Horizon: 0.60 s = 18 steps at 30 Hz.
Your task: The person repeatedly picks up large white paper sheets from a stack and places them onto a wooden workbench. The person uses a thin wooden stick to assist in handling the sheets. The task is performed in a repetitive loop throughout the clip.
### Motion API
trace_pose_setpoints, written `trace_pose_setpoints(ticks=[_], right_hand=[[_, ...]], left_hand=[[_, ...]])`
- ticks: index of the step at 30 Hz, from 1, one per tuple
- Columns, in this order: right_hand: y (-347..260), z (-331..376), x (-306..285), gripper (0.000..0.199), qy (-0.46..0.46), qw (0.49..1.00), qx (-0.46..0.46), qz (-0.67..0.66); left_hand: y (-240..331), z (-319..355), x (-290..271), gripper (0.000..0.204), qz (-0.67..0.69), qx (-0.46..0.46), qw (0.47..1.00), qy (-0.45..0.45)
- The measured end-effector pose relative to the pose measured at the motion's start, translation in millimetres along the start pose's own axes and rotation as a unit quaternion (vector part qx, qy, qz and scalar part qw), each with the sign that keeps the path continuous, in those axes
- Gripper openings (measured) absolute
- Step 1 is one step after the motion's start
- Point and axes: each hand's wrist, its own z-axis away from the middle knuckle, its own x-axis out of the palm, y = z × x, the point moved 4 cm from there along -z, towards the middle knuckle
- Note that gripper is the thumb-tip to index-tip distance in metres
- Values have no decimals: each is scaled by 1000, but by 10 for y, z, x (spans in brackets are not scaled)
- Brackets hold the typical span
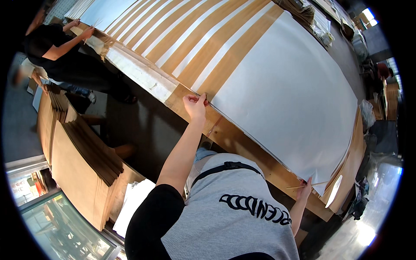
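A large white sheet lies on a table, its near edge running between my two hands. At that edge's left end my left hand is closed, fingertips pinched together beside a brown strip. What they hold, if anything, is too small to make out. My right hand is at the sheet's near right corner, closed around a thin wooden stick. A bit of the white corner rises in a crease next to its fingers; whether they grip it too, I cannot tell.
White and brown bands from overlapped sheets extend to the far left. A co-worker in black stands there, hands at the table. Stacked brown boards stand at left, near a glass-topped case. The wooden table edge passes before my waist.
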Motion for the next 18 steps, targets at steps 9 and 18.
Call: trace_pose_setpoints(ticks=[9,18], right_hand=[[66,-125,-144,33,-9,1000,-1,-6],[36,-99,-87,31,-5,1000,1,-9]], left_hand=[[12,3,11,34,0,8,1000,-14],[49,35,15,33,-13,23,999,-19]])
